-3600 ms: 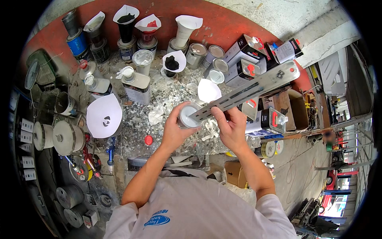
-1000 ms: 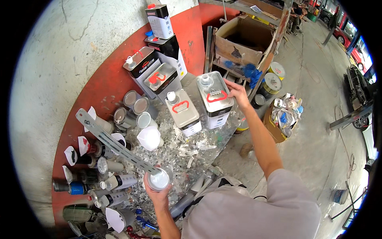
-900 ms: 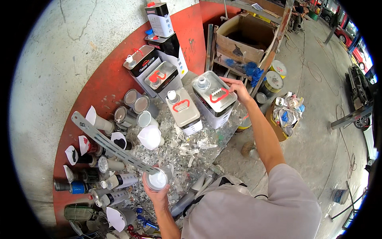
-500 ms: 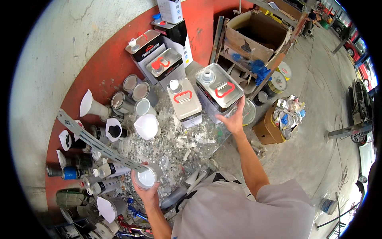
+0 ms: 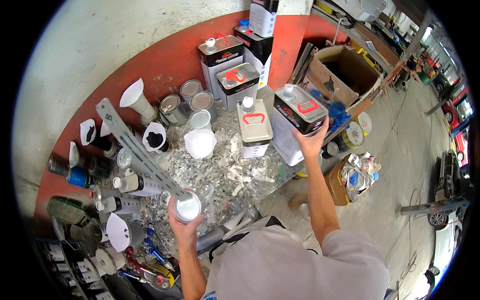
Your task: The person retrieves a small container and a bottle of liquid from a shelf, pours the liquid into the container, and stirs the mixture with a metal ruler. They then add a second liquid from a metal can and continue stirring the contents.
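My left hand [image 5: 185,227] is wrapped round a clear mixing cup [image 5: 200,196] with pale grey-white liquid [image 5: 188,208] in it. A long slotted metal strip [image 5: 142,152] stands tilted in the cup, its free end leaning up to the far left. With thumb and fingers, my right hand [image 5: 311,142] grips the right front corner of a rectangular metal can [image 5: 290,131]. This can has a silver top, a red carry handle and a white spout. Beside it on the left stands a similar, smaller can [image 5: 255,132]. A white paper funnel [image 5: 200,144] sits near the cup.
The paint-spattered bench [image 5: 220,172] carries several round tins [image 5: 202,101] and funnel-topped cups at the left. More rectangular cans [image 5: 239,85] stand against the red wall. Spray guns [image 5: 157,252] lie low left. A cardboard box [image 5: 345,75] and a rubbish-filled carton [image 5: 340,185] are at the right.
The view has turned, so the bench things appear further right or lower and more of the cans' sides shows. Both hands keep their holds on the cup and the can.
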{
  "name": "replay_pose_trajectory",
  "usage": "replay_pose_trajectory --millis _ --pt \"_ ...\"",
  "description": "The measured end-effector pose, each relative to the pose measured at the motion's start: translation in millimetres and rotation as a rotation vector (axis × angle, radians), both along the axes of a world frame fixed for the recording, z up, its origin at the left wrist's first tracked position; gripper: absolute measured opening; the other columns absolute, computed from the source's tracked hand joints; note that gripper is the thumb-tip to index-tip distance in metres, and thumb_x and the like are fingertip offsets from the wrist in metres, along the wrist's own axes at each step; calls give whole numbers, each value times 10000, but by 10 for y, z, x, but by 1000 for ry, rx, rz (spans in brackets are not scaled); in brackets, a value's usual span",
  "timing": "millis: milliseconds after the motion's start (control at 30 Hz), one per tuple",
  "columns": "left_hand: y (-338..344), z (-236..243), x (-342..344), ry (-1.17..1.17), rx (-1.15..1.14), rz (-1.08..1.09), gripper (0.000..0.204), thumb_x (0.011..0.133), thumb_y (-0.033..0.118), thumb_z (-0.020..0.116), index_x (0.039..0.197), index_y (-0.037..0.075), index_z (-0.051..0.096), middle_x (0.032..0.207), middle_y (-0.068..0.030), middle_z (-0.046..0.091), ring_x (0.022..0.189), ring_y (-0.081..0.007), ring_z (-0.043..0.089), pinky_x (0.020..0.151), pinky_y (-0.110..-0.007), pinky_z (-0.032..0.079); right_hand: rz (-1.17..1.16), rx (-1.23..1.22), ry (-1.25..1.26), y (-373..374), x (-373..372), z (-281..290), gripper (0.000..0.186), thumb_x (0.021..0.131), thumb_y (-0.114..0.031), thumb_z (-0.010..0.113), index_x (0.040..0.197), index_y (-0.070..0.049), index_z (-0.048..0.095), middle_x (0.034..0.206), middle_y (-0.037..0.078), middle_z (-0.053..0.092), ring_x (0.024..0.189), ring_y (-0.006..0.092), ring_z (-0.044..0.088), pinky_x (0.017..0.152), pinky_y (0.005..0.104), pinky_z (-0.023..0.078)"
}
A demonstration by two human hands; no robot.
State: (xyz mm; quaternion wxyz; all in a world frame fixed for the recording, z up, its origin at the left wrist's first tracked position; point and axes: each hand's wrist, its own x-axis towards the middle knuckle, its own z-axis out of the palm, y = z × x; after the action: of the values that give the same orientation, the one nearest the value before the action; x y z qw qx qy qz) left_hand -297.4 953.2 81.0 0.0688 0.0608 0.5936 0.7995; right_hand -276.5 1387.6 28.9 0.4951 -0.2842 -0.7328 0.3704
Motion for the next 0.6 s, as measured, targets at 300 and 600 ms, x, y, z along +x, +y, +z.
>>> replay_pose_trajectory --millis 300,600 --pt "-1 -223 -29 -45 -65 13 881 631 -20 853 1418 13 460 1288 -89 601 1197 -202 600 1050 -343 473 279 17 -114 -421 701 969 1266 555 -103 866 1611 -46 170 1502 185 439 1359 287 452 1171 367 321" --pt "161 -304 -109 -25 59 -74 892 669 -62 855 1443 -3 415 1335 -117 564 1225 -201 585 1047 -350 497 633 19 -420 -874 1090 1323 1288 505 -165 869 1590 12 197 1456 164 466 1348 284 483 1155 383 351"
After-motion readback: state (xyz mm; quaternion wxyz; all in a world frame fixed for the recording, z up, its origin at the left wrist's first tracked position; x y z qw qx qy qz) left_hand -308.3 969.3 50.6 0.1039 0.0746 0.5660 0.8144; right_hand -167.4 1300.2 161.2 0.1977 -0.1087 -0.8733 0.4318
